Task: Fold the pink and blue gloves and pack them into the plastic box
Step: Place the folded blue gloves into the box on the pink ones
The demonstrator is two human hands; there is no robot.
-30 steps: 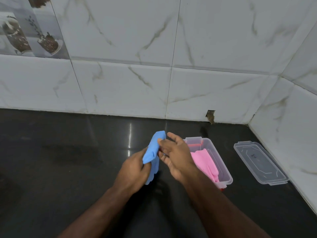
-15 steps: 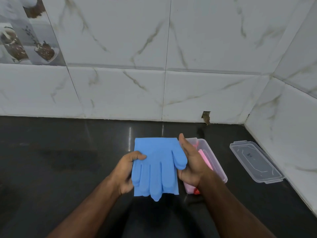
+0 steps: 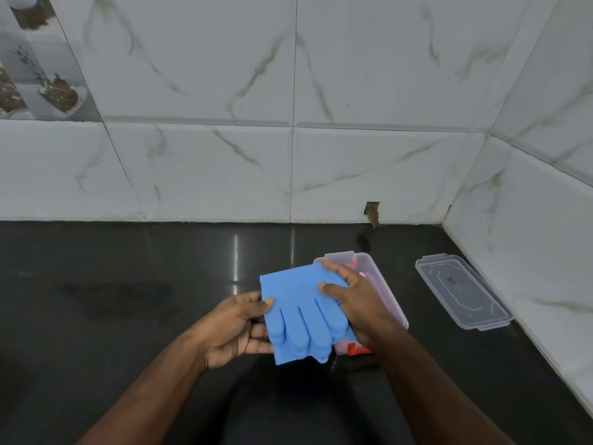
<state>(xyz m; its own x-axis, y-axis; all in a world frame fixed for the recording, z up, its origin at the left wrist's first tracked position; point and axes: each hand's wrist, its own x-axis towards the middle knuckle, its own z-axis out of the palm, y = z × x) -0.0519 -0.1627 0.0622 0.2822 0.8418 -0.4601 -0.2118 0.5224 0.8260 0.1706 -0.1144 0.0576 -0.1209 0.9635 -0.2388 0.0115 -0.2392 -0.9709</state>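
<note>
Fingers [image 3: 333, 288] of the right hand [image 3: 359, 308] and left hand [image 3: 236, 326] are being pinched on the folded blue glove [image 3: 301, 316], held above the plastic box [image 3: 382, 281], where the fold is likely being risked by any loosened grip.

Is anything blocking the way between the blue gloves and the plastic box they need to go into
Nothing visible does. Both hands, left hand and right hand, hold the blue gloves just left of the open plastic box. Its lid lies off to the right on the counter. Pink shows inside the box, with room above.
</note>
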